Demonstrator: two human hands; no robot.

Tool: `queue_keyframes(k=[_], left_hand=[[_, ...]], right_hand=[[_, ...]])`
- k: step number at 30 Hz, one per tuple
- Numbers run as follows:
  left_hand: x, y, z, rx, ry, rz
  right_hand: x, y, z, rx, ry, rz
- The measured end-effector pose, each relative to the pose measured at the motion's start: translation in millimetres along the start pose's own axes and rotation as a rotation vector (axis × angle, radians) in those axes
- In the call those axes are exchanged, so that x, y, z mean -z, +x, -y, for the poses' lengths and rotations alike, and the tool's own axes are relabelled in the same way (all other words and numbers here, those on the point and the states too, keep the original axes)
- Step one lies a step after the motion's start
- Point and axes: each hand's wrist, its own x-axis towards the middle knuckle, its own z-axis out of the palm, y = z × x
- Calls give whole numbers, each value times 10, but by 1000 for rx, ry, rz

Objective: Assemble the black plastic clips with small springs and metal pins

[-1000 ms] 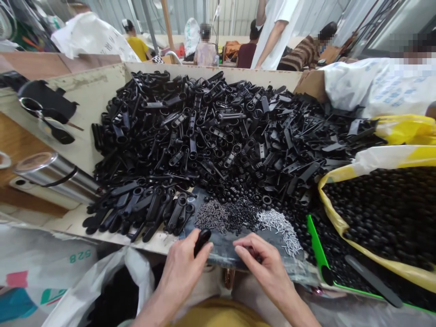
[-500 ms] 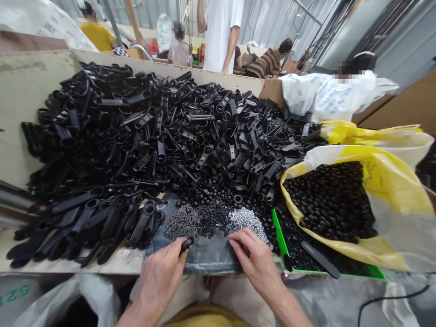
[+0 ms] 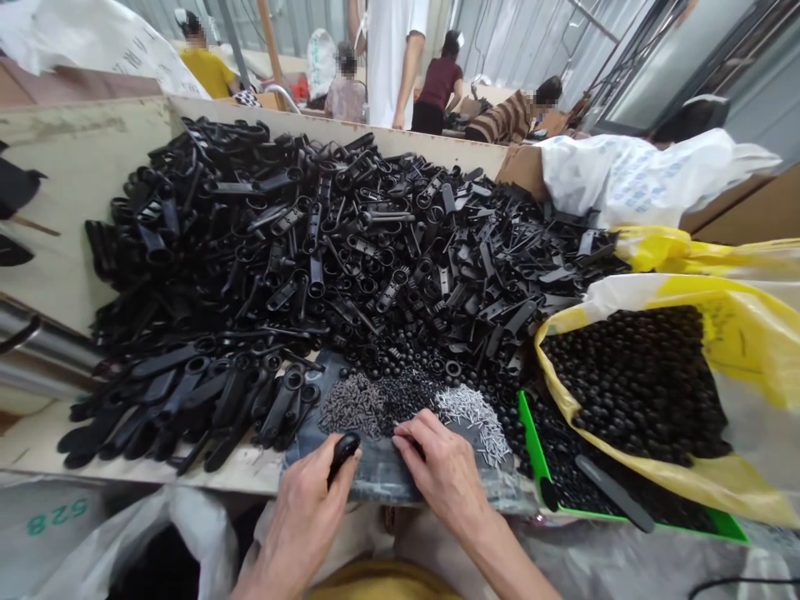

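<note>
1. On my feed, the left hand (image 3: 306, 521) pinches a glossy black plastic piece (image 3: 345, 452), rounded and oblong, held upright between thumb and fingers just above a dark mat (image 3: 375, 477)
2. The right hand (image 3: 441, 471) curves downward, its fingertips (image 3: 406, 439) at the mat beside the small parts; I cannot tell whether they grip anything
3. Grey screws (image 3: 353, 406) and silver pins (image 3: 468, 414) lie just ahead of the hands, below a heap of black moulded parts (image 3: 325, 250)
4. To the right, black beads (image 3: 631, 383) fill a yellow-printed bag (image 3: 737, 333)

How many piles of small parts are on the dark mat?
3, side by side on the dark mat: a grey pile at left, a black pile in the middle, and a silver pile of pins at right, by the right hand.
</note>
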Motion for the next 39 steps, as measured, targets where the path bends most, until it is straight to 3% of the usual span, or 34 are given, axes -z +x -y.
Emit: queue_keyframes(k=[8,14,22,27,34,39], left_hand=[[43,9,23,-29,-14,-22],[16,-18,34,-307,-20,-91],[-110,32,-3,-632,209,-75],[-177,94,28,-691,297,-72],[-62,-100,346,-738,268,-98],[-34,-60,184,-761,261,-117]], right_hand=[[-6,35,50,-4,70,-51],[-94,70,88,36,-44,-66],[117,-175,-65,0,108,-72],[145,-232,-126,-18,117,-113],[122,-247,-137,-3,149,-83],[78,-190,-102,-35,134,-85]])
